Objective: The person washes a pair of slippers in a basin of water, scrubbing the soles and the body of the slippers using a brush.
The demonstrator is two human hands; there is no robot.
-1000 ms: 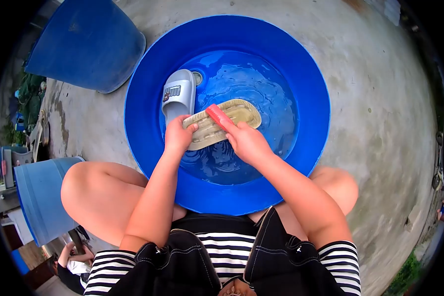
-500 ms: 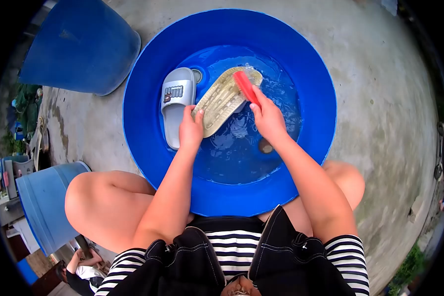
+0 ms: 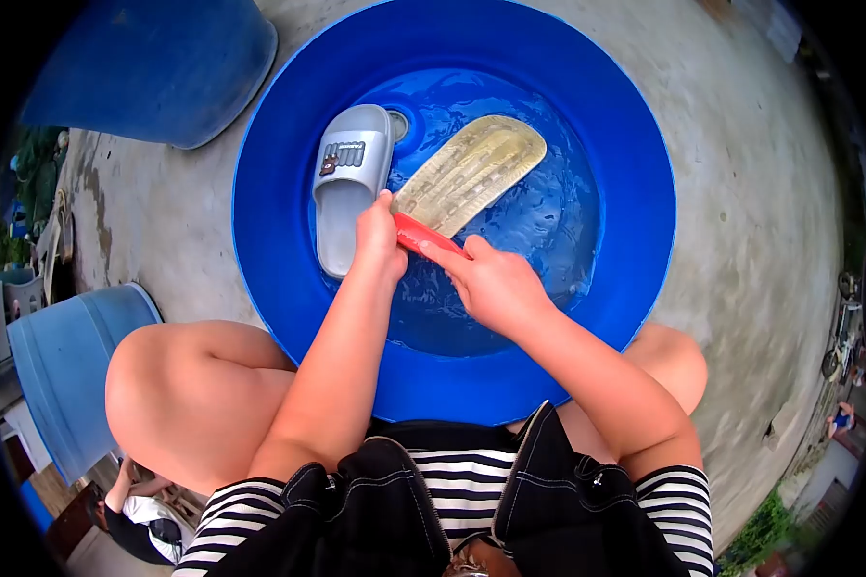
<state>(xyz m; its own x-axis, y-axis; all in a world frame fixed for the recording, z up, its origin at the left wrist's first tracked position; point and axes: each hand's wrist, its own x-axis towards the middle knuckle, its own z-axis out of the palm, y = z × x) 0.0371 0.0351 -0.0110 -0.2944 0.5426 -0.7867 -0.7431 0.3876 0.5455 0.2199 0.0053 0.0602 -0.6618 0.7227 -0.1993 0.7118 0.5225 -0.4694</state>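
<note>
Ribbed, oblong slipper sole (image 3: pixel 476 173)

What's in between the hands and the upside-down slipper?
For the right hand, just the red tool it grips, at the near end of the upside-down slipper. For the left hand, nothing visible: it holds that end directly. The grey slipper lies to the left, not between.

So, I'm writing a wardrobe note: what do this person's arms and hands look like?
The left hand and right hand show no gloves or rings. The forearms are uncovered, with short, black-and-white striped sleeves above. A black garment with pale stitching covers the shoulders.
</note>
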